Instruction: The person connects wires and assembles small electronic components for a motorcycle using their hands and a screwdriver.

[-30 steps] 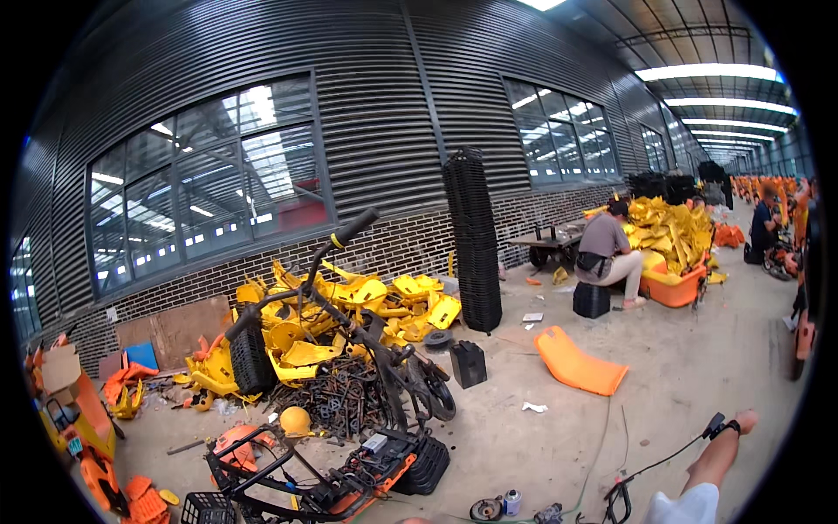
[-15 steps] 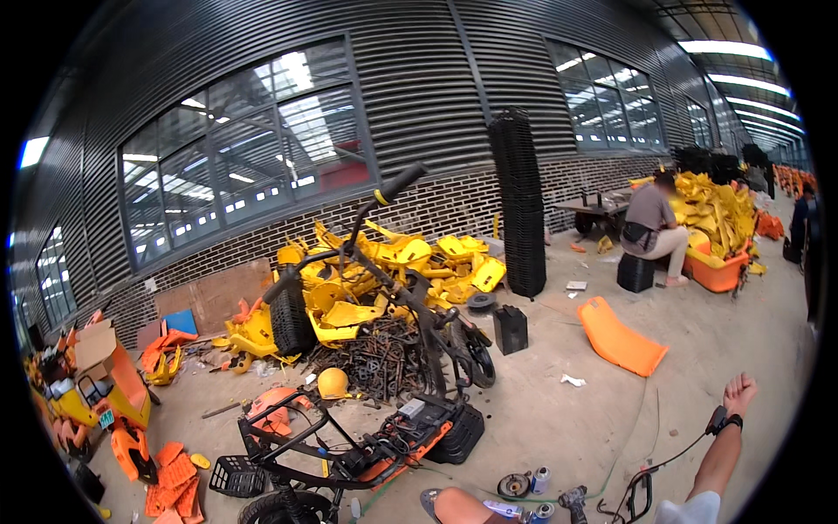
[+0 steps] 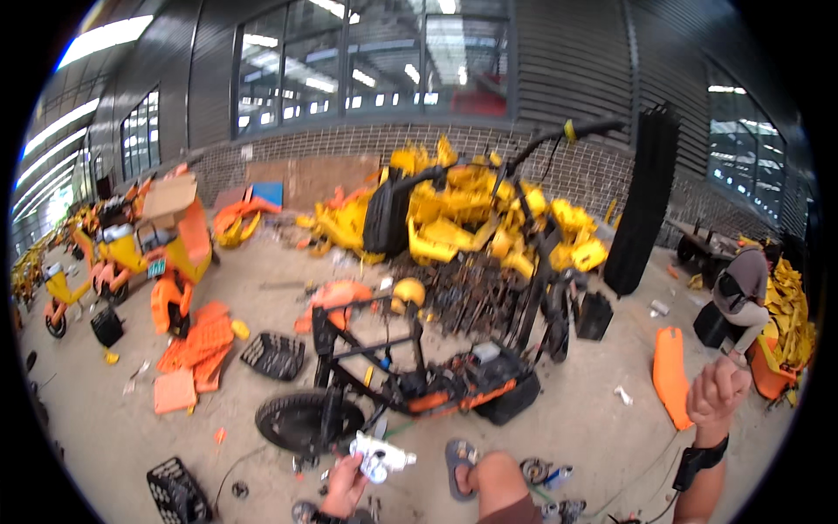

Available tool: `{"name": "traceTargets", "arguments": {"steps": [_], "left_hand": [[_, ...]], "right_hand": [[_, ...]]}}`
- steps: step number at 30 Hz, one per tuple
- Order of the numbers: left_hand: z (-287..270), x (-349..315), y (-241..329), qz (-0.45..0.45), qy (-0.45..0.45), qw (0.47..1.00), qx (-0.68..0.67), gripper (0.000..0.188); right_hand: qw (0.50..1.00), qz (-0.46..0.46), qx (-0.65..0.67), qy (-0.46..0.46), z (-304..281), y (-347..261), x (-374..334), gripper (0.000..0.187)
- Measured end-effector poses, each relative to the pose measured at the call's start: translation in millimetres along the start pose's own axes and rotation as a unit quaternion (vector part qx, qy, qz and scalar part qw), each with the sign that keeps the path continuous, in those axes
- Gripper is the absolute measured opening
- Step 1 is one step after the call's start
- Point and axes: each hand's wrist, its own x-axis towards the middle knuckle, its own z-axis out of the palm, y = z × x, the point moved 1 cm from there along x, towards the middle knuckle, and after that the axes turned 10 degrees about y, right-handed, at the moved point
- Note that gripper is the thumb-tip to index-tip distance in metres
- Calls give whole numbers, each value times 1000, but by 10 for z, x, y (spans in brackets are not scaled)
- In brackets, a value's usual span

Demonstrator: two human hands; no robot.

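My left hand (image 3: pixel 343 487) grips a white, shiny packet-like thing (image 3: pixel 381 458) with bluish marks, low and near the rear wheel (image 3: pixel 310 423) of a stripped scooter. Its exact kind is blurred. The scooter's black frame (image 3: pixel 371 342) stands before me, with an orange strip and exposed wiring along its floor part. Its handlebar (image 3: pixel 596 127) rises at the upper right. Out to the right, my right hand (image 3: pixel 719 389) is raised with its fingers curled into a fist, and no object shows in it. A black band (image 3: pixel 700 461) with a cable circles that wrist.
Yellow plastic panels (image 3: pixel 463 236) and dark metal parts (image 3: pixel 463 293) are heaped behind the scooter. Orange panels (image 3: pixel 196 345) and black baskets (image 3: pixel 274 355) lie on the left. An orange panel (image 3: pixel 670 375) lies near my right hand; a seated person (image 3: pixel 742 293) is beyond it.
My view has swung left, so the scooter now sits farther right. My left hand has come into view with the white thing. The right fist now appears nearer and larger.
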Motion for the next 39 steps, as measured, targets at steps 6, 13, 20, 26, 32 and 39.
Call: {"name": "traceTargets", "arguments": {"steps": [6,13,20,26,32,39], "left_hand": [[312,-158,103,30,18,999,-36,15],[25,-295,229,53,53,997,-23,30],[152,-357,197,64,114,989,-69,29],[233,-345,176,60,144,986,-66,22],[121,-341,196,81,171,980,-65,25],[144,-328,246,88,123,986,-68,27]], "right_hand": [[840,-67,-529,-99,1277,1147,784,20],[832,-314,-455,-51,1925,2370,511,15],[873,-187,-450,-3,2181,2531,472,24],[869,-255,-425,-11,2082,2480,459,21],[875,-117,-454,-119,2117,2321,488,25],[883,-193,-413,-108,2199,2587,410,25]]}}
